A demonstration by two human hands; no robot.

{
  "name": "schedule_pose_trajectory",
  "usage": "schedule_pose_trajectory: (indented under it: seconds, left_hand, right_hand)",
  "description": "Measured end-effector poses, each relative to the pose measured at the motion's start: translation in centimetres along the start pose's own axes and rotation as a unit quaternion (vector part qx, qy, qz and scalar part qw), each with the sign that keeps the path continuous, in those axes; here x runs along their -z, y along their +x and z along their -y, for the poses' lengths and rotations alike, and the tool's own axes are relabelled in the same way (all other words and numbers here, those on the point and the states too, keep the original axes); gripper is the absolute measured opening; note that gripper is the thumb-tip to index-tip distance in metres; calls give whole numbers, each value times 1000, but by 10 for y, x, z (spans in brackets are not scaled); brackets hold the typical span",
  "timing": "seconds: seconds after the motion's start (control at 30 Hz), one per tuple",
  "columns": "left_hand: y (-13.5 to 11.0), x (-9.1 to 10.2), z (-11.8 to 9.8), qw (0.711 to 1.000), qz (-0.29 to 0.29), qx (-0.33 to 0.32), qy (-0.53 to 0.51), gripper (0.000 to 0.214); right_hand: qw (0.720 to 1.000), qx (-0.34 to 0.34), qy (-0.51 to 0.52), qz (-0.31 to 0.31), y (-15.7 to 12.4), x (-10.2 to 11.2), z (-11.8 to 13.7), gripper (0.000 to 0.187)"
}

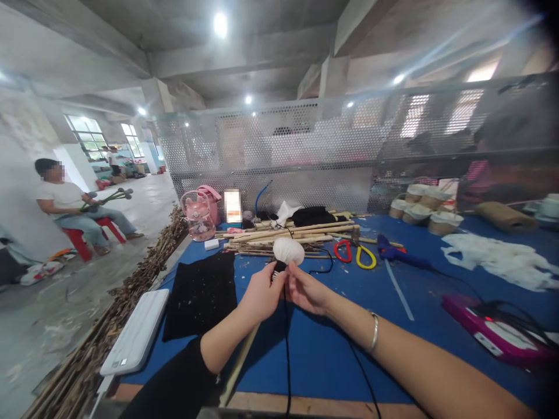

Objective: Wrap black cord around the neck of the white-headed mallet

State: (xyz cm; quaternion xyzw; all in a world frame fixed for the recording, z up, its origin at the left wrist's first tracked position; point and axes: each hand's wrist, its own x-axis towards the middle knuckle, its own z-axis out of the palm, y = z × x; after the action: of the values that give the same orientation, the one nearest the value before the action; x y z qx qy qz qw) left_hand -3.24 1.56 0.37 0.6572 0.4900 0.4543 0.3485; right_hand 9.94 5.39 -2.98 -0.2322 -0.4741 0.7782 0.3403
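Observation:
My left hand [262,294] grips a light wooden stick [238,366] just under its white padded ball head [288,251]. A black cord [287,349] is wound around the neck below the ball and hangs down toward me. My right hand [308,289] pinches that black cord at the neck, right beside my left fingers. A silver bangle sits on my right wrist. Both hands hover over the blue table [323,355].
On the table lie a black cloth [201,294], a white flat box [137,334], bundled sticks [288,235], scissors with red and yellow handles [354,255], a blue glue gun [395,253], white stuffing [498,259], a pink device [498,331]. A seated person [74,206] holds sticks at left.

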Motion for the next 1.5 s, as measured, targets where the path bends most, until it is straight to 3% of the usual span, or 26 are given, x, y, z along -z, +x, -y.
schedule_pose_trajectory:
  seconds: [0.13, 0.23, 0.37, 0.47, 0.6, 0.7, 0.9, 1.0, 1.07, 1.17, 1.33, 1.5]
  left_hand:
    - [2, 1, -3, 998, -19, -27, 59, 25]
    - [6, 0, 3, 1000, -11, -9, 19, 28]
    - [9, -5, 13, 997, 13, 50, -53, 34]
    - [9, -6, 14, 999, 1, 40, -34, 34]
    - [9, -5, 7, 999, -6, -1, 54, 32]
    - [10, -4, 1, 994, -2, -3, 108, 34]
    - [15, -6, -5, 991, -4, -30, 132, 31]
    - [17, -6, -2, 998, 6, 10, 68, 29]
    - [18, -4, 1, 996, 34, 81, -33, 35]
    - [16, -2, 1, 968, 65, 159, -184, 41]
    - [11, -2, -3, 945, 41, 172, -276, 36]
    - [8, -2, -5, 918, 86, 151, -355, 24]
  right_hand:
    - [998, -2, -49, -39, -5, -2, 5, 42]
    - [988, 0, -107, -110, -9, -1, 11, 44]
    - [977, 56, -98, -179, -11, -2, 14, 40]
    - [986, 75, -39, -144, -13, -6, 14, 29]
    - [999, 13, 18, -27, -16, -10, 11, 50]
    - [998, -18, 29, -57, -16, -10, 10, 47]
    - [984, -83, 59, -148, -14, -1, 18, 23]
    - [982, -91, 38, -163, -16, 0, 25, 10]
    - [984, -47, -1, -170, -17, -3, 27, 25]
    - [985, 12, -42, -166, -17, -6, 27, 38]
    - [984, 41, -75, -160, -11, -4, 25, 39]
    - [985, 69, -108, -116, -7, 1, 26, 37]
